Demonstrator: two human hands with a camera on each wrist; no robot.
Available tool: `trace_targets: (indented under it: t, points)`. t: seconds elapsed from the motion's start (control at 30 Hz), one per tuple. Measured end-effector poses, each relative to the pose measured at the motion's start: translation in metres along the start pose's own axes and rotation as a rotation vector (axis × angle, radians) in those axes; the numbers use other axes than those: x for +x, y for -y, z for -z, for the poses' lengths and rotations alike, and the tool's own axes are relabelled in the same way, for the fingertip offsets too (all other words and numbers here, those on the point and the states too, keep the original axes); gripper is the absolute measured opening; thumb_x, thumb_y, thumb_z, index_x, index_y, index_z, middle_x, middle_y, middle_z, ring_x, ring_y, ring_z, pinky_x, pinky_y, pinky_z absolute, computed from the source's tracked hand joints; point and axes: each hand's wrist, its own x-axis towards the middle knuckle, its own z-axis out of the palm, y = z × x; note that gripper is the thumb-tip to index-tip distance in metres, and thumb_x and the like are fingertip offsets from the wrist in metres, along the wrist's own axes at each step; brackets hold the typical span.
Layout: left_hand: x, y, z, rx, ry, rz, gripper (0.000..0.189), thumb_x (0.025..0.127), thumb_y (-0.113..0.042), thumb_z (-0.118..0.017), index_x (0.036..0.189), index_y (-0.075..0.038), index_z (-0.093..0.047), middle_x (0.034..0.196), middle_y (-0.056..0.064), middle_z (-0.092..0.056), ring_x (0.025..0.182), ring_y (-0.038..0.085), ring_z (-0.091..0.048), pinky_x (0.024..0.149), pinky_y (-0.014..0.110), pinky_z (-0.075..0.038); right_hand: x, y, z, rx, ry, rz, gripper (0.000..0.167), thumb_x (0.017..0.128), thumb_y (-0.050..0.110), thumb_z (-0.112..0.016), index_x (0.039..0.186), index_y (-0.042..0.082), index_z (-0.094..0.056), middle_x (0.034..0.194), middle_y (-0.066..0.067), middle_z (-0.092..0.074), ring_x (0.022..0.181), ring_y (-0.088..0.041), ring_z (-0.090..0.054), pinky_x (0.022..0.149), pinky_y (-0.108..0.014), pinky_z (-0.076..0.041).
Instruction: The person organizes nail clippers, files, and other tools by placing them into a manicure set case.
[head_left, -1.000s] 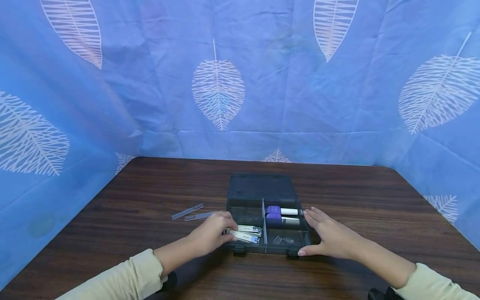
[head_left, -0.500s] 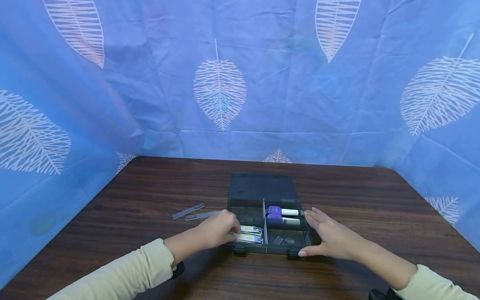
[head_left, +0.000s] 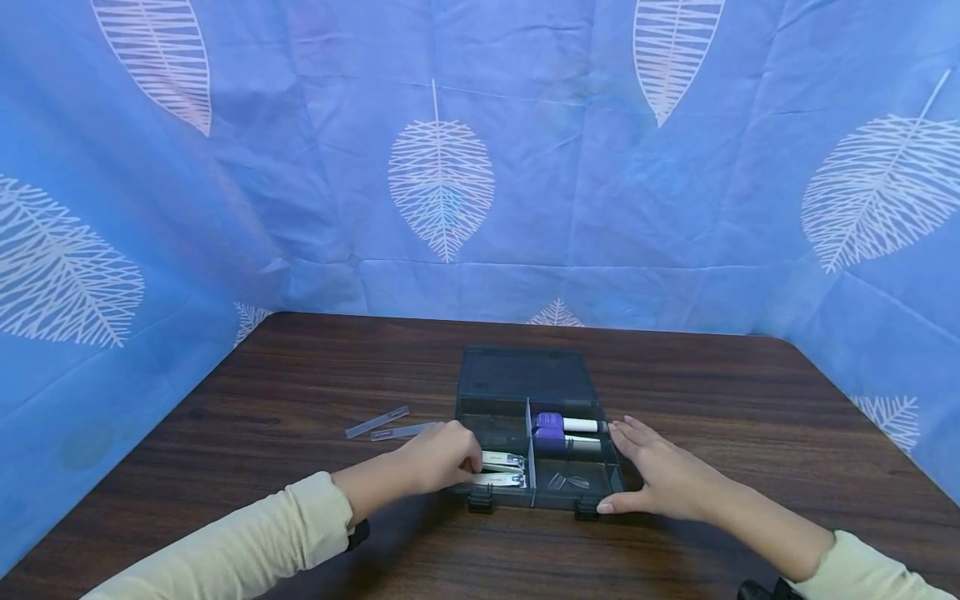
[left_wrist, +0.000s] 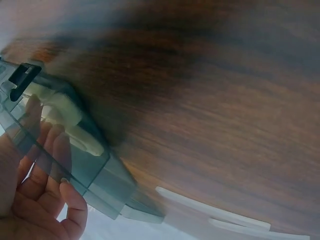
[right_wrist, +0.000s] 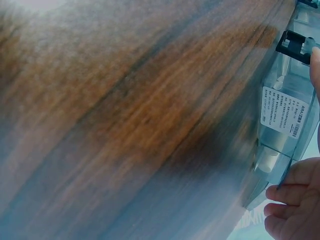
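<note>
A dark see-through divided box [head_left: 491, 500] stands on the table, lid [head_left: 523, 373] folded back. My left hand [head_left: 438, 458] reaches into its front left compartment, fingers curled at the left end of the nearer nail clipper [head_left: 501, 480], which it pinches. A second nail clipper [head_left: 502, 459] lies just behind it. Through the box wall, the left wrist view shows fingertips beside pale clippers [left_wrist: 82, 140]. My right hand [head_left: 663, 475] rests against the box's right side, fingers spread and fairly straight, thumb at the front corner by a latch [head_left: 587, 507].
Two purple nail polish bottles [head_left: 550, 434] with white caps lie in the back right compartment. Small clear pieces [head_left: 567, 482] lie in front of them. Left of the box are two thin translucent strips [head_left: 377, 422]. A patterned blue cloth [head_left: 525, 183] hangs behind the table [head_left: 712, 383].
The left hand has moved slightly right and lower into the box. The nearer nail clipper has gone from slanted to lying straight alongside the other. The right hand has stayed put.
</note>
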Motion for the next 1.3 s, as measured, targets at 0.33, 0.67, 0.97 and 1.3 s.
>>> trace_targets:
  t: [0.33,0.67,0.97,1.3]
  points:
    - [-0.008,0.005,0.004,-0.165,-0.151,0.017,0.013,0.082,-0.013,-0.07,0.091,-0.004,-0.073,0.087,0.005,-0.069,0.075,0.009,-0.062,0.064,0.016,-0.05,0.001,0.0,0.0,-0.007,-0.004,0.005,0.106,0.071,0.07,-0.059,0.136,-0.011,-0.038,0.141,-0.031,-0.036,0.133,-0.049,-0.027,0.098,-0.061,-0.034]
    - [-0.024,0.019,0.014,-0.248,-0.457,0.084,0.011,0.082,-0.013,-0.07,0.09,-0.006,-0.072,0.088,0.003,-0.067,0.08,0.014,-0.063,0.07,0.026,-0.052,0.001,0.0,-0.001,-0.016,-0.002,0.002,0.108,0.07,0.072,-0.058,0.136,-0.011,-0.038,0.141,-0.03,-0.037,0.133,-0.048,-0.027,0.098,-0.06,-0.035]
    - [-0.044,0.042,0.008,-0.189,-0.61,0.258,0.014,0.076,-0.014,-0.075,0.089,-0.009,-0.072,0.091,0.002,-0.067,0.083,0.02,-0.062,0.071,0.034,-0.051,0.001,0.001,0.0,-0.011,0.008,-0.008,0.108,0.07,0.072,-0.059,0.136,-0.011,-0.037,0.141,-0.031,-0.036,0.133,-0.048,-0.027,0.098,-0.061,-0.034]
    - [-0.066,0.069,-0.005,-0.149,-0.581,0.4,0.02,0.075,-0.011,-0.075,0.091,0.0,-0.07,0.091,0.01,-0.066,0.083,0.025,-0.062,0.073,0.04,-0.052,0.001,0.002,0.0,-0.021,0.005,-0.01,0.109,0.069,0.072,-0.058,0.136,-0.01,-0.038,0.141,-0.03,-0.037,0.133,-0.048,-0.027,0.097,-0.06,-0.035]
